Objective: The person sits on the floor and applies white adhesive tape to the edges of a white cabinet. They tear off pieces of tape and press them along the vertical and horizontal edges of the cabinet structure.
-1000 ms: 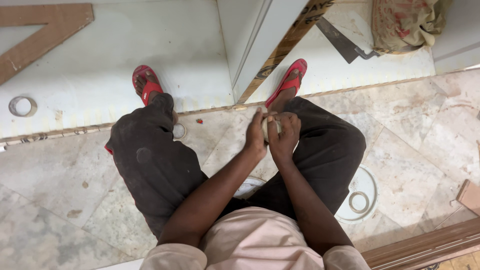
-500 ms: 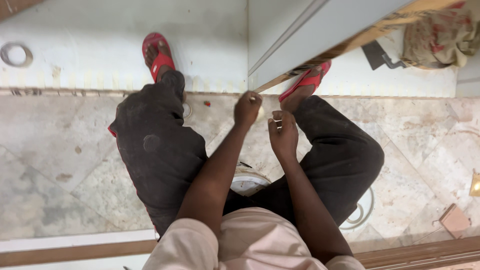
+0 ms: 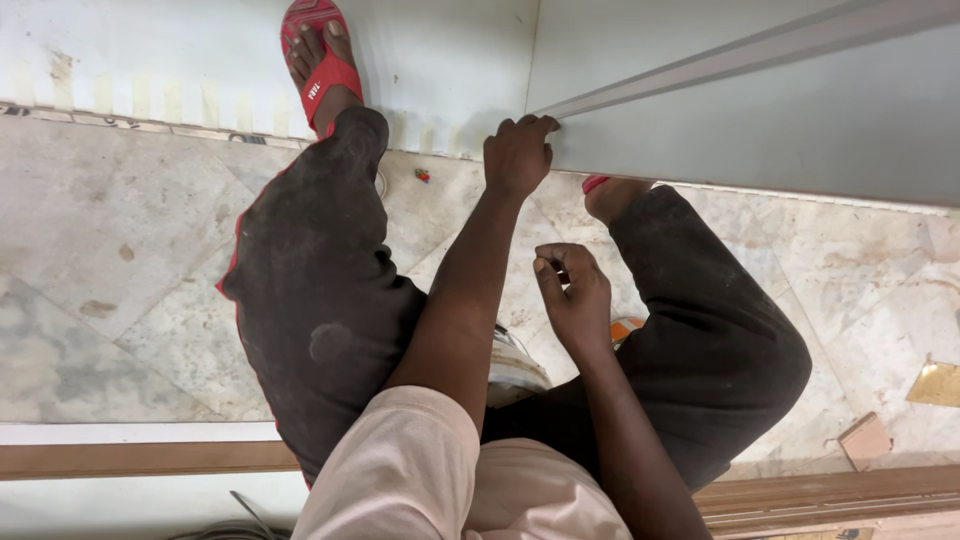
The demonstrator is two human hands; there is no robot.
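My left hand (image 3: 518,155) reaches forward, its fingers curled over the lower corner of a tall grey panel (image 3: 760,130) that stands on the floor ahead. My right hand (image 3: 573,296) hovers lower, between my knees, with thumb and fingertips pinched together; anything between them is too small to see. I sit with both legs in dark trousers (image 3: 320,300) spread on a marble floor (image 3: 120,250). A red sandal (image 3: 320,60) is on my left foot.
A white round object (image 3: 517,367) and an orange-edged piece (image 3: 627,328) lie under my legs. A tiny red bit (image 3: 423,175) rests on the floor. A wooden strip (image 3: 830,495) runs along the near edge, with flat wood scraps (image 3: 865,438) at right.
My hands have parted: the left went up and forward to the grey panel's corner, while the right stayed low. My view has shifted closer to the panel.
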